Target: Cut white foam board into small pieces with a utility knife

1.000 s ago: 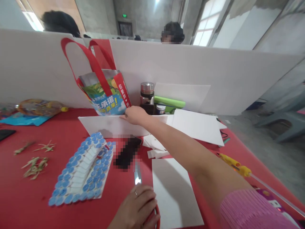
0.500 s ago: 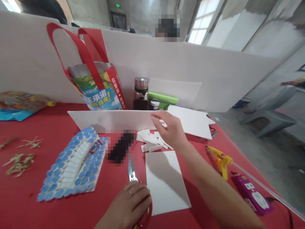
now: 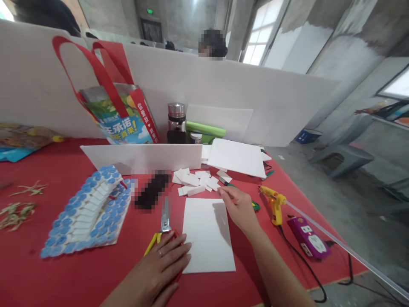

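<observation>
My left hand (image 3: 161, 264) lies flat with its fingers spread, over the handles of the scissors (image 3: 165, 217) and at the left edge of a white board (image 3: 207, 234). Near the board's top right corner is my right hand (image 3: 238, 207), its thumb and fingers pressed together; whatever lies between the fingertips is too small to make out. Small white pieces (image 3: 191, 181) are heaped just beyond the board. A green-handled tool (image 3: 255, 206) shows partly behind my right hand. Left of the scissors sits a dark blurred object (image 3: 154, 189).
A panel with blue discs (image 3: 86, 209) lies left. At the right are a yellow glue gun (image 3: 275, 204) and a purple power strip (image 3: 309, 238). A low white board (image 3: 143, 157), a bag (image 3: 118, 115) and a bottle (image 3: 176, 121) stand behind.
My right hand has come back from the low upright board to the flat board's corner. My left hand has loosened from the scissors and spread its fingers. The view has shifted right.
</observation>
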The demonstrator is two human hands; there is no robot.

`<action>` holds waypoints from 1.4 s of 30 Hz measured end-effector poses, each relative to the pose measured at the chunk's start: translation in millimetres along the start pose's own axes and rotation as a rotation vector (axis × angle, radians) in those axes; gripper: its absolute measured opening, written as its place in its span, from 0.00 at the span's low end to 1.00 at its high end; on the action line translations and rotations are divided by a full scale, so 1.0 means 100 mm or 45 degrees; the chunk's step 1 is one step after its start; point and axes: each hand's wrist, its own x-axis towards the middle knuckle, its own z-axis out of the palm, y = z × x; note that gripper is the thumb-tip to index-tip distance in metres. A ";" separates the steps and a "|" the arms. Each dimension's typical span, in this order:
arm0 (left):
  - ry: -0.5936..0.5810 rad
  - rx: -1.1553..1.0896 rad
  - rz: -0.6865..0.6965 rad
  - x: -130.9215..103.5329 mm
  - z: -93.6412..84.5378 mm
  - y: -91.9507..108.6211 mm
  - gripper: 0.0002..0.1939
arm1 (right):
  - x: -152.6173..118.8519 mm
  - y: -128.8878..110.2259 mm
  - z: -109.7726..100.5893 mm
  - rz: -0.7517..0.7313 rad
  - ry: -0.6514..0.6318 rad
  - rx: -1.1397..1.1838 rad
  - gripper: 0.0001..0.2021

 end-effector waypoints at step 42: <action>0.250 0.083 0.011 0.07 0.18 -0.02 0.25 | 1.43 0.68 0.32 0.288 -0.106 -0.981 0.35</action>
